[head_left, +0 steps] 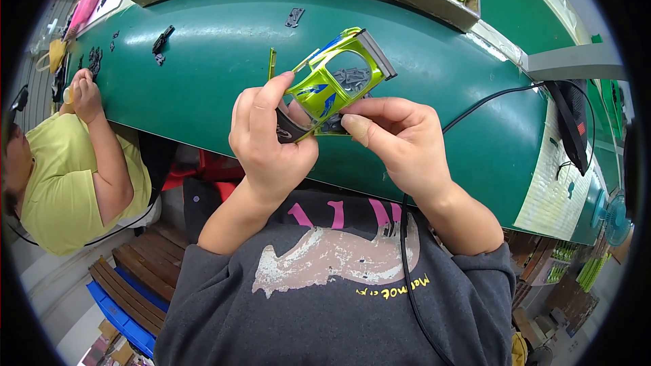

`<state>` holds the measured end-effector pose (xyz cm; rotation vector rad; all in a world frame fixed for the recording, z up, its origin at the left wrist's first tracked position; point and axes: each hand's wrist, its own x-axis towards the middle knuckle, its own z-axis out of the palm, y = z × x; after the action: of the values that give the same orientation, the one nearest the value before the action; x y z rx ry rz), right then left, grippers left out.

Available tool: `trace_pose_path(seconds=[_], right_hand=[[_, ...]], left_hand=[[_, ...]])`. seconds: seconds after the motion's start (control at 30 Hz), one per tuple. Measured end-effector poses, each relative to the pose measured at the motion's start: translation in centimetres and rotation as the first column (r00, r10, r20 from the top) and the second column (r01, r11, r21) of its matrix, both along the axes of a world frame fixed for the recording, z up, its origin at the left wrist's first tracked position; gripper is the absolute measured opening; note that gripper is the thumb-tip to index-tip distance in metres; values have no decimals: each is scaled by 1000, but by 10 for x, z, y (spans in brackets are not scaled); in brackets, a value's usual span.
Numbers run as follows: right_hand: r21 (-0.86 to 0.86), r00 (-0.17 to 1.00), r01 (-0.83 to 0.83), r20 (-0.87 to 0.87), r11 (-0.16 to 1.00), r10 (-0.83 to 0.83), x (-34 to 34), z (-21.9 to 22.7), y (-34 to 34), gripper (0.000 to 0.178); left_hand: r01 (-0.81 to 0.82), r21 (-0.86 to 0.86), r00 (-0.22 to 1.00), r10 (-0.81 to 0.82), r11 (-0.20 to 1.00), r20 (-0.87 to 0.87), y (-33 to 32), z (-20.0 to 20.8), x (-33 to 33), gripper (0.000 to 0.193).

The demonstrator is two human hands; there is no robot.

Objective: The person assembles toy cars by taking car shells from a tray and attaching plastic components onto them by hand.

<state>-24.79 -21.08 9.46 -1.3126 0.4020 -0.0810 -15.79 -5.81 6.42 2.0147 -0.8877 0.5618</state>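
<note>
A lime-green toy car body shell (313,99) with blue markings is held tilted above the green table. My left hand (272,137) is closed around its lower left end, fingers along one side and thumb beneath. A dark grey spoiler (375,54) crosses the shell's upper right end. At the lower right edge of the shell, my right hand (405,137) has thumb and fingers pinched together, and what lies between them is hidden. A tan covering wraps the tip of the right thumb. Through the window opening, small dark grey parts (352,78) show.
Along the far edge stands a cardboard box (434,15) of green car shells. Loose dark plastic parts lie on the table (224,34), one piece (294,17) ahead of my hands. At left, a co-worker's hand (86,98) rests near more parts. A black cable (478,104) crosses at right.
</note>
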Motion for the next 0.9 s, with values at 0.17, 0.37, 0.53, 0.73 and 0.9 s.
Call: trace_pose_path(seconds=[0.17,0.37,0.53,0.73,0.9], right_hand=[[-273,994,-96,22,957,106,0,-1,-6,20],[-591,963,-58,181,804,202,2,-9,-3,22],[-815,875,69,327,576,358,5,-10,-3,25],[-905,855,199,348,376,384,4,-14,5,30],[-918,845,224,350,326,405,3,-17,3,27]], left_hand=[[11,14,1000,-11,1000,8,2,-3,1,51],[-1,20,999,1,1000,33,6,-7,-1,55],[9,23,999,-8,1000,-51,7,-6,-4,56],[6,26,999,-5,1000,-46,4,-4,-5,56],[10,38,998,-8,999,-67,2,-3,-7,55]])
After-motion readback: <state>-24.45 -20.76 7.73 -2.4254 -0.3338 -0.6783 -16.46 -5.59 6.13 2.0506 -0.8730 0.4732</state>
